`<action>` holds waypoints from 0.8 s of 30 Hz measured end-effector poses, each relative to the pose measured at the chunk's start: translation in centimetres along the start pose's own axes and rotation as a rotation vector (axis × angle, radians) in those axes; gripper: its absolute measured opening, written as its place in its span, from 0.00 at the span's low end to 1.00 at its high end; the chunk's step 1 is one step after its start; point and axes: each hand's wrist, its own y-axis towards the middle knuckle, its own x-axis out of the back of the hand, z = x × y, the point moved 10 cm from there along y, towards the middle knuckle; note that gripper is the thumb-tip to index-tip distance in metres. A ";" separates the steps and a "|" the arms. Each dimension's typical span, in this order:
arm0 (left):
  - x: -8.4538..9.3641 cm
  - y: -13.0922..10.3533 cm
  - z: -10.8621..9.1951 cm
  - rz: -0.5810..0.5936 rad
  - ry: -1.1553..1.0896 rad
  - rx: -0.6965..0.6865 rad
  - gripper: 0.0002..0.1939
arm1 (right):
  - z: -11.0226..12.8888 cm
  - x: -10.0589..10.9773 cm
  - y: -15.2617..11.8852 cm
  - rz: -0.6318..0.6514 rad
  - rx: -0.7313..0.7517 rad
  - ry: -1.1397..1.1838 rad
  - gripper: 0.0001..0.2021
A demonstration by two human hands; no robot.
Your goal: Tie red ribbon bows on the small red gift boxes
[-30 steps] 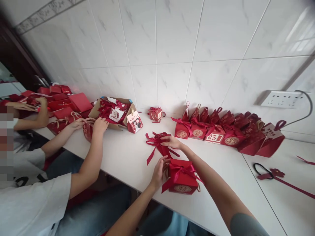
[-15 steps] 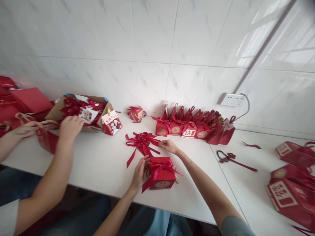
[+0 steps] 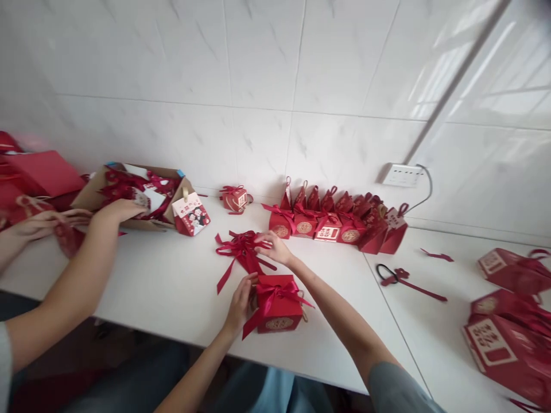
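A red gift box (image 3: 280, 324) with a gold round emblem and a magenta ribbon bow on top stands near the table's front edge. My left hand (image 3: 241, 303) holds it at its left side, fingers curled along the edge. Behind the box lies a loose pile of red ribbons (image 3: 241, 245). My right hand (image 3: 276, 250) is at the right end of this pile, fingertips pinched on a ribbon there. The exact strand is hard to make out.
A co-worker's hand (image 3: 118, 211) reaches into a cardboard carton (image 3: 86, 192) of ribbons and tags on the left. Finished red boxes (image 3: 305, 225) stand in rows by the wall. A black loop with red cord (image 3: 400, 276) and larger red boxes (image 3: 491, 344) are on the right.
My right hand has moved left, from the pile's edge further over the ribbons. My left hand stays on the gift box. The co-worker's hand reaches deeper into the carton.
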 end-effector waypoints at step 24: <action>0.0 -0.3 -0.6 -0.008 0.124 0.093 0.40 | -16.0 17.3 -19.8 -0.532 -0.655 -0.568 0.13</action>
